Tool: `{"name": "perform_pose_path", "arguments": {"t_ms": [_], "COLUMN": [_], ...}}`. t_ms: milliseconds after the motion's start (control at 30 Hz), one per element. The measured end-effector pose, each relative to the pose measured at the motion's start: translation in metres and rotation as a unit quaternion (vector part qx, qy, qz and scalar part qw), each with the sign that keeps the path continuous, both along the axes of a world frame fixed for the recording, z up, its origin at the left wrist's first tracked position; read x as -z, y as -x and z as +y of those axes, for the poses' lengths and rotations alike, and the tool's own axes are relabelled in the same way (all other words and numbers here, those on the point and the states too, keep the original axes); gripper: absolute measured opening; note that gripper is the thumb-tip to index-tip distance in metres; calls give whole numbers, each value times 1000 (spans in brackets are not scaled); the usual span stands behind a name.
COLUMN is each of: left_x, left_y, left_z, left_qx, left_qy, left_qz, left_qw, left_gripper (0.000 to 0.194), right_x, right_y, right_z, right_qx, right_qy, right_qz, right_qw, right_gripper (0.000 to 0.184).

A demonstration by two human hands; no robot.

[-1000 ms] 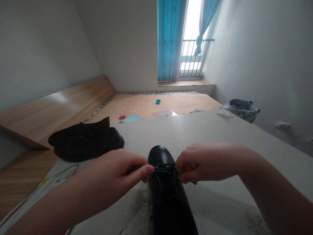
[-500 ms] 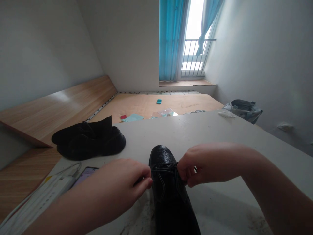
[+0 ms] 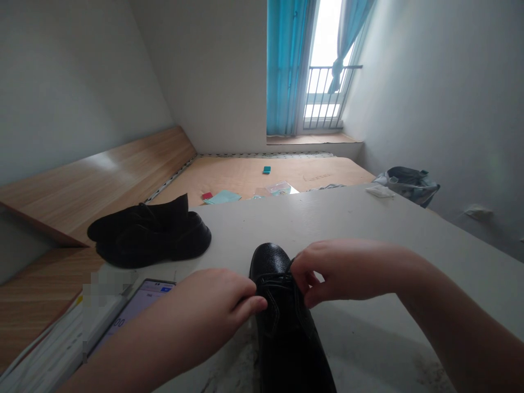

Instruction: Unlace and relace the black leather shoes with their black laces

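The left hand (image 3: 213, 308) curves against the lacing of a black grained-leather lace-up shoe (image 3: 286, 349); whether it grasps anything cannot be determined. The right hand (image 3: 344, 271) is clenched on a thin black shoelace (image 3: 274, 280) at the shoe's throat. The shoe stands between both hands on a white table (image 3: 347, 218). Left of the grip lie a smartphone (image 3: 139, 308) and, farther out, a second black shoe (image 3: 149, 237); a turquoise curtain (image 3: 284, 65) hangs well beyond.

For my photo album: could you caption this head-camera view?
Left hand and right hand at the laces of a black leather shoe on a white table.
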State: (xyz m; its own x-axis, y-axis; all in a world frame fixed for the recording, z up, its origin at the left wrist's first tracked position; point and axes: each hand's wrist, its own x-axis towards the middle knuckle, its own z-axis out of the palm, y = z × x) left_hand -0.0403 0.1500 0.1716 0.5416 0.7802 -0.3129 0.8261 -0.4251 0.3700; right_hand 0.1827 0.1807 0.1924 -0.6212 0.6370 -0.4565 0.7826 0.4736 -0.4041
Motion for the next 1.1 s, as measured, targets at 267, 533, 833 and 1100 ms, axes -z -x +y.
{"name": "perform_pose_path", "arguments": {"t_ms": [267, 533, 833, 1100], "left_x": [-5, 6, 13, 8], "left_y": [-19, -35, -33, -37], "left_z": [-20, -37, -41, -40], "left_qx": [0, -39, 15, 31], "left_qy": [-13, -130, -194, -186], "left_qz": [18, 92, 82, 117], "left_qw": [1000, 987, 978, 975], "left_gripper": [54, 30, 35, 33], "right_x": [1, -6, 13, 14], "right_y": [0, 9, 22, 35], "right_z": [-13, -33, -59, -63], "right_qx": [17, 15, 9, -58], "right_qy": [4, -70, -206, -282], "right_qz": [8, 8, 15, -63], "right_qw": [1000, 997, 978, 955], "right_gripper": [8, 22, 12, 11]}}
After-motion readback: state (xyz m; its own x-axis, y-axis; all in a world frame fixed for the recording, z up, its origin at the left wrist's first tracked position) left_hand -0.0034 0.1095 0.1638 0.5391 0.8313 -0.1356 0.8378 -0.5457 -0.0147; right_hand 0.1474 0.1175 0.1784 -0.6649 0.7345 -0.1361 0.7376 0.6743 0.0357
